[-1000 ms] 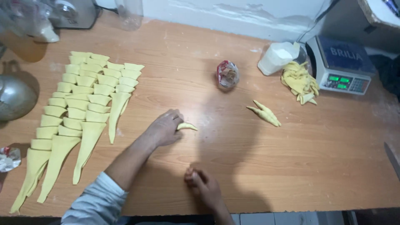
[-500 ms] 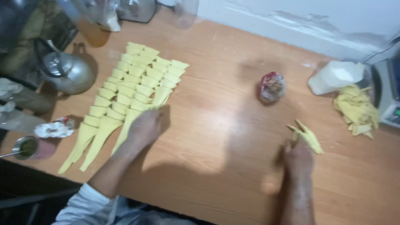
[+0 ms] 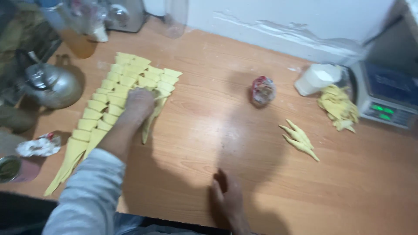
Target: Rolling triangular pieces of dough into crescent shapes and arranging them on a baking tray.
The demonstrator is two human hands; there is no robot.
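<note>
My left hand (image 3: 138, 102) reaches out over rows of folded yellow dough pieces (image 3: 114, 99) laid overlapping on the wooden table (image 3: 209, 135), and rests on the row nearest the middle. My right hand (image 3: 227, 196) lies near the table's front edge, fingers loosely together, with nothing visible in it. A small cluster of pointed yellow dough pieces (image 3: 299, 139) lies to the right of it, apart from both hands.
A metal kettle (image 3: 51, 86) stands at the left, a cup (image 3: 13, 169) and crumpled wrapper (image 3: 39, 146) below it. A wrapped ball (image 3: 263, 90), a white container (image 3: 317, 78), a heap of yellow scraps (image 3: 338, 107) and a scale (image 3: 385, 97) sit at the back right.
My left hand has carried a small dough piece from the table's middle to the rows at the left. My right hand drew back from the pointed pieces toward the front edge. The view shifted.
</note>
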